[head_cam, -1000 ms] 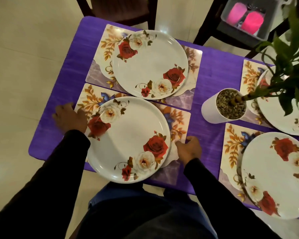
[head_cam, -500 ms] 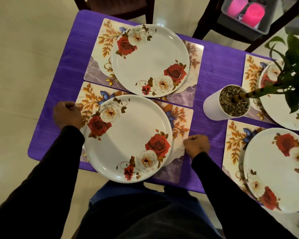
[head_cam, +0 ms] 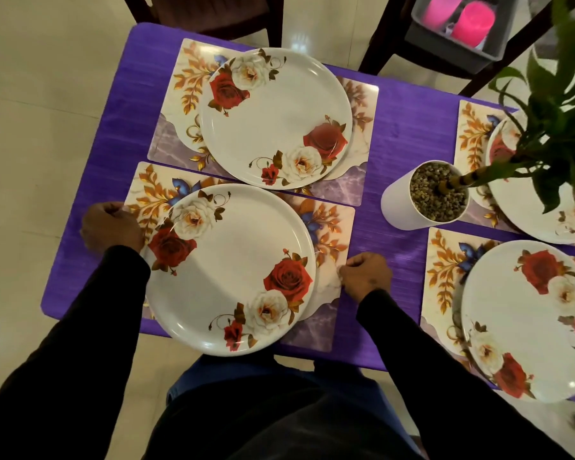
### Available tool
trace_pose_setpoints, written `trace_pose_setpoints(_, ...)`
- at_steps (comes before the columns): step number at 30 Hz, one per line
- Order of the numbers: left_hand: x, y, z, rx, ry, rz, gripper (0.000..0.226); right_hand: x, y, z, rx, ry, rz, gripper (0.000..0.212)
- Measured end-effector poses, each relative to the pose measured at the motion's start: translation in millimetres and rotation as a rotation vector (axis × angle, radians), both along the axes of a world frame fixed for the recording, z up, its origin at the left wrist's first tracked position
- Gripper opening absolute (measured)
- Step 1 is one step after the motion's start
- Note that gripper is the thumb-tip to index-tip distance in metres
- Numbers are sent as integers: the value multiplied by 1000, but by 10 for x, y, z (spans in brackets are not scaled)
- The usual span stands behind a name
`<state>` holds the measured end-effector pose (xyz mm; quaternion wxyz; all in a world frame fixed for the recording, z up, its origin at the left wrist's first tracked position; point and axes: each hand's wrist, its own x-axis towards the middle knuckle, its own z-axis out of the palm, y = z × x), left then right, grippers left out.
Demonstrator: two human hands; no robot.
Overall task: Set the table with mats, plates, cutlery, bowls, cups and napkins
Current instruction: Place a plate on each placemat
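The near mat [head_cam: 326, 227] is laid on the purple table [head_cam: 392, 117] and is gripped at both short edges. Its left edge is pinched by the curled fingers [head_cam: 113, 209] of the left hand [head_cam: 112, 229]; its right edge is pinched by the curled fingers of the right hand [head_cam: 365, 275], just beside the rim of the near plate [head_cam: 226, 270]. That rose-patterned plate is carried on the mat, between the two hands, and overhangs the mat's near edge. A second mat [head_cam: 180, 94] with its plate [head_cam: 276, 117] is set just beyond, the two mats almost touching. Two more mats with plates are seen to the right, behind and beside a white plant pot [head_cam: 402, 207].
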<state>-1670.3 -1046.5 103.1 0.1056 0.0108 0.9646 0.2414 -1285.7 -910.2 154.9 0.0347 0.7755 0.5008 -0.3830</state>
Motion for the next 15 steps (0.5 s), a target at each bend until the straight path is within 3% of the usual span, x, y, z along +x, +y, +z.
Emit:
trace_pose_setpoints(5,12,55,48,-43,-5,29,26,11,8,2,-12,39,-3,11)
trace_pose_setpoints(8,80,199,161,-52,71,-34,31,-50,102,83,117,54,-15,20)
trace_pose_setpoints(12,9,564,229,103,94,-240,39,-271,410,112,232,184,-207,29)
trace_pose_setpoints(15,-197,919,173,73,57,-359,44,-465,641,66,208,301,-415,28)
